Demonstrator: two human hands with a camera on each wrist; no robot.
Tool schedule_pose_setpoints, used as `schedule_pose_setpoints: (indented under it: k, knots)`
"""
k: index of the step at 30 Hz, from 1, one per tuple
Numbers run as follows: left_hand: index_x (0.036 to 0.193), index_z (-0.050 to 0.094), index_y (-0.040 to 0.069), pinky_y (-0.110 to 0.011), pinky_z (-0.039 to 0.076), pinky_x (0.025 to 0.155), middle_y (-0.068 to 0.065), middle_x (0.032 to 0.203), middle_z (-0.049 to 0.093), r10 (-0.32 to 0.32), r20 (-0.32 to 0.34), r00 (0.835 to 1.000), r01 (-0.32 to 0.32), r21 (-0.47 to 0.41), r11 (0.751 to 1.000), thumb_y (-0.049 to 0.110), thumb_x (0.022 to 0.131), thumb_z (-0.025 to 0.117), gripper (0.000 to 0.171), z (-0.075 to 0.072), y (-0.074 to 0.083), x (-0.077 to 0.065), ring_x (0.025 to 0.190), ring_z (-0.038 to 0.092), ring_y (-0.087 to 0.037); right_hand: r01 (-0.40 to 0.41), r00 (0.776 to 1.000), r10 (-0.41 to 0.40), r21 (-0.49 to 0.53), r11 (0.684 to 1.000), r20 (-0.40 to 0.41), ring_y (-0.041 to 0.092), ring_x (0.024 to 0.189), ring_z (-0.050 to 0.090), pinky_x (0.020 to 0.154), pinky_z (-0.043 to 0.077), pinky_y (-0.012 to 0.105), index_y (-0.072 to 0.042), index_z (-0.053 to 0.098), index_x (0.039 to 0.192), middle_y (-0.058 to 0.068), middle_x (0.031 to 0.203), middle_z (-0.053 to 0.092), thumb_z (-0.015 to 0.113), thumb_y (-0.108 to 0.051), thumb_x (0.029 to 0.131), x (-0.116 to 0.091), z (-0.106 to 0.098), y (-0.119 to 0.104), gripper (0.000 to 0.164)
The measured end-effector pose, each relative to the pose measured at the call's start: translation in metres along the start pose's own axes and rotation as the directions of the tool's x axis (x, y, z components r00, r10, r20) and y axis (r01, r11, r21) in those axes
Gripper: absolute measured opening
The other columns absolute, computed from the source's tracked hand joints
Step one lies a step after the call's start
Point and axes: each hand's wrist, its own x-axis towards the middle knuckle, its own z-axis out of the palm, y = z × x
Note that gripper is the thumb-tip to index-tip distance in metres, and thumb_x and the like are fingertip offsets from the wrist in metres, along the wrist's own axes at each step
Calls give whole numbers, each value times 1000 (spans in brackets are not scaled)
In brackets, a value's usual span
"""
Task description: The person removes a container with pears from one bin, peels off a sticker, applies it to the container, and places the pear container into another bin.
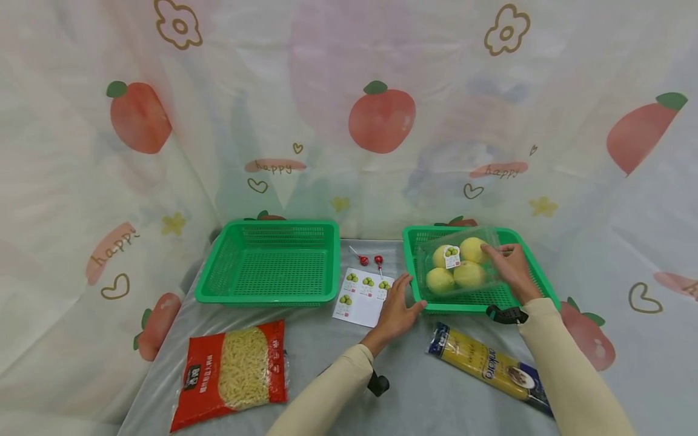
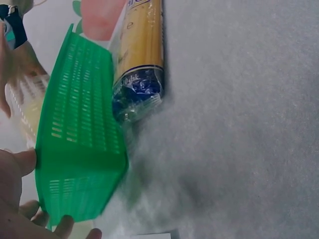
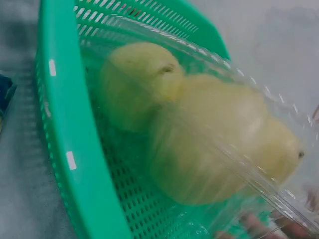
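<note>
My right hand point(image 1: 510, 266) grips the right edge of a clear plastic box of pears point(image 1: 458, 266), which sits tilted in the right green basket point(image 1: 410, 260). The yellow pears point(image 3: 209, 144) show through the plastic, and a white fruit sticker point(image 1: 452, 257) is on the box. My left hand point(image 1: 396, 312) spans the near left corner of that basket, thumb and fingers spread along its outside. In the left wrist view the thumb touches the basket rim point(image 2: 41, 134). A sheet of fruit stickers point(image 1: 362, 306) lies beside the left hand, partly covered by it.
Another green basket point(image 1: 267, 300) stands on the left. Two red lollipops point(image 1: 363, 260) lie between the baskets. A red bag of pasta point(image 1: 240, 369) lies front left, and a yellow and blue spaghetti pack point(image 1: 485, 366) front right. A patterned cloth point(image 1: 349, 194) hangs behind the table.
</note>
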Motion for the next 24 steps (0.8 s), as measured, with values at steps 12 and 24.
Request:
schedule_pose_setpoints:
  k: [12, 24]
  knots:
    - [163, 39, 12, -56, 35, 123, -6, 171, 34, -17, 8, 1000, 17, -2, 1000, 31, 105, 69, 69, -4, 2, 1, 157, 34, -30, -132, 991, 132, -67, 989, -1, 58, 145, 34, 109, 41, 69, 9, 15, 164, 40, 163, 23, 40, -54, 110, -2, -12, 15, 87]
    - [163, 39, 11, -55, 36, 123, -5, 171, 35, -21, 1, 1000, 21, -13, 1000, 29, 104, 70, 69, -1, 0, 0, 156, 36, -29, -245, 969, 247, 62, 967, -23, 60, 138, 35, 105, 45, 74, 4, 6, 163, 44, 160, 13, 30, -23, 106, 6, -18, 29, 68]
